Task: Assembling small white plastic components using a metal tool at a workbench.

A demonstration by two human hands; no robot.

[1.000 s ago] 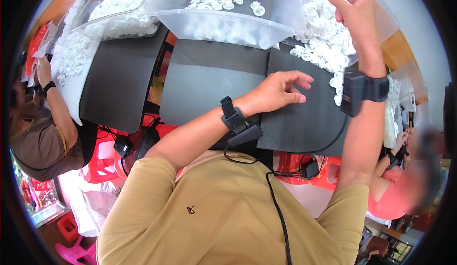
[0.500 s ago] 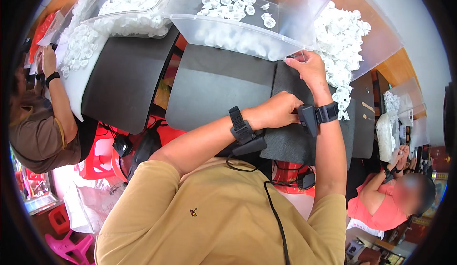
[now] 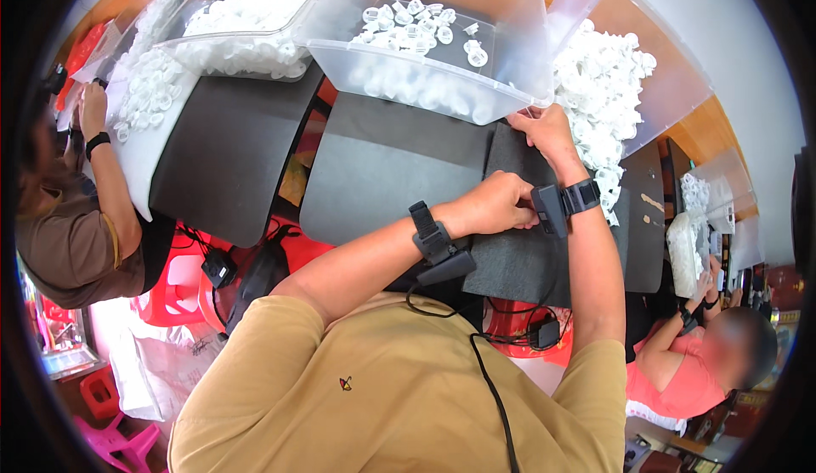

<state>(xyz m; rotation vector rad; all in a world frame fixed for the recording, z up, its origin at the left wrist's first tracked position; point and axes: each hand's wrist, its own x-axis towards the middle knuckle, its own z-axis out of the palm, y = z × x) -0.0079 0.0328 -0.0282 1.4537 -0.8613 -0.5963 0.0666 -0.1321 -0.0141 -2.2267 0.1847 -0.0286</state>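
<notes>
My right hand (image 3: pixel 551 137) is at the near right corner of a clear plastic bin (image 3: pixel 340 61), beside a heap of small white plastic parts (image 3: pixel 603 82). Its thumb and fingers are bent together; whatever they hold, if anything, is too small to make out. My left hand (image 3: pixel 497 203) is closed over the dark mat (image 3: pixel 510 260), its fingertips close to the black device (image 3: pixel 549 209) strapped on my right wrist. That device partly covers the fingertips, so their content is hidden. Several round white parts (image 3: pixel 408 27) lie inside the bin.
Dark boards (image 3: pixel 387 163) cover the table in front of me. Another clear bin (image 3: pixel 246 52), full of white parts, stands at the far left. Co-workers sit at the left (image 3: pixel 76 235) and right (image 3: pixel 680 362). Black cables (image 3: pixel 501 337) hang near my lap.
The view has shifted slightly, so the bins sit lower. My right thumb and fingers have drawn closer together by the bin corner. The left hand stays near the right wrist.
</notes>
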